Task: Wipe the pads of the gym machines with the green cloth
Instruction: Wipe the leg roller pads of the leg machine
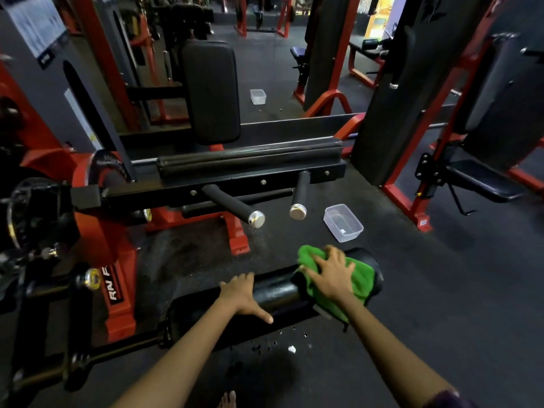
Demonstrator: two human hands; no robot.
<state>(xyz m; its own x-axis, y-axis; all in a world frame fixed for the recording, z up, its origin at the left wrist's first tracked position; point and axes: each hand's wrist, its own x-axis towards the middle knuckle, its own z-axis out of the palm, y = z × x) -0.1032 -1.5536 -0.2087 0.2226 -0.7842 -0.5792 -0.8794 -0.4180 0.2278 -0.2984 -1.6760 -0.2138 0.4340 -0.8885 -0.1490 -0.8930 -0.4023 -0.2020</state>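
In the head view, your right hand (pixel 331 273) presses the green cloth (pixel 357 285) onto the far right end of the black roller pad (pixel 275 294), fingers spread over the fabric. Your left hand (pixel 243 295) rests flat on the same pad, just left of the cloth, fingers straight and holding nothing. A clear plastic container (pixel 343 222) sits on the floor beyond your right hand.

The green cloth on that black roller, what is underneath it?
Under the green cloth lies the right end of the black roller pad, pressed by the right hand. The covered pad surface cannot be seen.
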